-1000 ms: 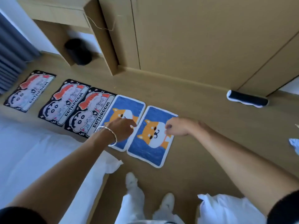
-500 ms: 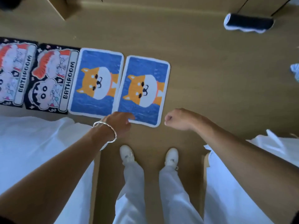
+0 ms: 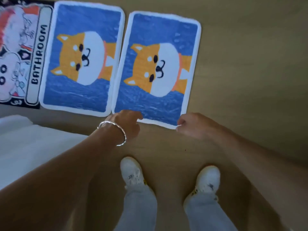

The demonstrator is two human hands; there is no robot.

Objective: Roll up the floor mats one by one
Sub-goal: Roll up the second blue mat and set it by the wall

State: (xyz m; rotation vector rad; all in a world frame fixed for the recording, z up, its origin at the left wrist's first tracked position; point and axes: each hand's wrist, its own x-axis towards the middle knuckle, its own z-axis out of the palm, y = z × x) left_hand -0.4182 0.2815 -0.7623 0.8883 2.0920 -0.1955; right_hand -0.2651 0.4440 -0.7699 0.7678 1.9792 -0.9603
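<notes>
Two blue floor mats with an orange-and-white dog lie flat side by side on the wooden floor. Both my hands are at the near edge of the right blue mat (image 3: 160, 67). My left hand (image 3: 126, 122), with a silver bracelet on its wrist, has curled fingers over that mat's near-left corner. At the near-right corner my right hand (image 3: 190, 124) pinches the white border. The left blue mat (image 3: 80, 59) lies untouched beside it. A black "BATHROOM" mat (image 3: 21, 55) lies further left, cut off by the frame edge.
My white shoes (image 3: 131, 174) stand on the floor just behind the hands. White bedding (image 3: 33, 147) fills the lower left. Bare wooden floor (image 3: 250, 64) stretches to the right of the mats.
The view has tilted down and moved closer to the mats. Both hands have dropped from above the floor to the near edge of the right blue mat and taken hold of its corners.
</notes>
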